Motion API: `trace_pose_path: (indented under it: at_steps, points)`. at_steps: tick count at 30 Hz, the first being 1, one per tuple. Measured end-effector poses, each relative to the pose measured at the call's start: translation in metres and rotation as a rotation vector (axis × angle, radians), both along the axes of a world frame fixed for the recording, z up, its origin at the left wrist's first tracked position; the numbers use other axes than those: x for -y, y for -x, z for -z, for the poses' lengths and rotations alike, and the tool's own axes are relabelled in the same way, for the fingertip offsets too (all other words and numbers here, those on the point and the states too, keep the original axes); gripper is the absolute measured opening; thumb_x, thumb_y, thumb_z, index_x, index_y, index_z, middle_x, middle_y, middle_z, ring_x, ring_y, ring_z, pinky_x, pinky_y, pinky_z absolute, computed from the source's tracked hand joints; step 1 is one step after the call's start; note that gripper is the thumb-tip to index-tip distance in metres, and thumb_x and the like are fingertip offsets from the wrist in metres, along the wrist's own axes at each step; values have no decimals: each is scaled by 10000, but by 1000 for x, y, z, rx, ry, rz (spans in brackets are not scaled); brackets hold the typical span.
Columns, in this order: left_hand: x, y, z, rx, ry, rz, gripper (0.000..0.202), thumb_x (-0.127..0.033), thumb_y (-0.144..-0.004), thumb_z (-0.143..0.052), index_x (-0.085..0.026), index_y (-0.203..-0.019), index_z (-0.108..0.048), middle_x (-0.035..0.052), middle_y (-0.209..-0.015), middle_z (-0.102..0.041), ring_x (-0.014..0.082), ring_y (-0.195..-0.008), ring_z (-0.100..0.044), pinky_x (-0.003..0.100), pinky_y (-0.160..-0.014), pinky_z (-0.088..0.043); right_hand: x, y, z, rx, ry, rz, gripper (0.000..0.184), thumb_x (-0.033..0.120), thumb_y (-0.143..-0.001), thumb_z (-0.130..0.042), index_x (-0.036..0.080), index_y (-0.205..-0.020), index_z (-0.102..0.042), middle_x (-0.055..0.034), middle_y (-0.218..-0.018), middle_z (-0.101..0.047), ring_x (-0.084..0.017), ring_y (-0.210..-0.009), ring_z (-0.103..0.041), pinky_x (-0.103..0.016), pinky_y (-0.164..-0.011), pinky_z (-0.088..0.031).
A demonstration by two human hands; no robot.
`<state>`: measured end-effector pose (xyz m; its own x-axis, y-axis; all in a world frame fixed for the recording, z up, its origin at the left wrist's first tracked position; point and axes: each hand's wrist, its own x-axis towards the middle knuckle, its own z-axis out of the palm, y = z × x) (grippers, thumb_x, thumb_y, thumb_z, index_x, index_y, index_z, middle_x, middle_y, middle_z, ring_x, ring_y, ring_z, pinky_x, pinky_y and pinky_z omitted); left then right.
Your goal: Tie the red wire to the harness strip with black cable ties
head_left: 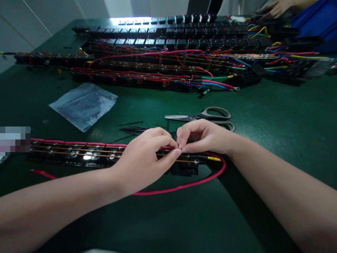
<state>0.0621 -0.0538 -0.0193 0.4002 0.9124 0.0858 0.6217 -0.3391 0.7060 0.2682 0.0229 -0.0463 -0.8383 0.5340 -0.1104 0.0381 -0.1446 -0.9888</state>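
My left hand [150,154] reaches over a long black strip [89,154] with copper-coloured rods, its thumb and fingertips pinched together. My right hand [201,137] meets it fingertip to fingertip, also in a pinch. A thin black cable tie [176,133] sticks up between the hands; its lower part is hidden by the fingers. Along the strip's far edge runs a red cable [171,189], which loops round the right end and comes back on the near side. A yellow-tipped black lead [213,159] lies at that end.
Scissors [195,117] lie just beyond my hands, beside loose black cable ties [134,130]. A clear plastic bag [84,105] rests at the left on the green table [137,225]. Several wired strips [137,74] fill the back. Another person's hand [275,8] shows at the far right near a blue bin [316,24].
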Motion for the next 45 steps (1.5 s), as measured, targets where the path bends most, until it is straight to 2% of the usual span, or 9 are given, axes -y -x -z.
trace_pose_path:
  at_steps: [27,38,45]
  points:
    - [0,1,2,9,-23,2,111,-233,-900,-617,-227,-812,-685,-30,-925,-649,126,-901,-569,287,-794,-448,-1,0,1,-29,40,30,173,195,-749,-771,82,-815,-658,-18,-809,-673,-63,-745,-651,-153,-706,-543]
    - [1,0,-1,-8,-29,14,119,-225,-897,-604,-220,-801,-676,-14,-920,-646,144,-899,-560,302,-787,-440,0,-1,-1,-31,9,61,154,189,-755,-770,88,-816,-671,-15,-800,-675,-62,-729,-639,-149,-687,-531]
    - [2,0,-1,-5,-18,2,102,-233,-909,-589,-221,-857,-676,-18,-950,-654,144,-925,-568,317,-820,-444,-3,-1,2,-54,20,51,152,178,-723,-793,92,-804,-698,-27,-813,-696,-81,-764,-659,-176,-728,-547]
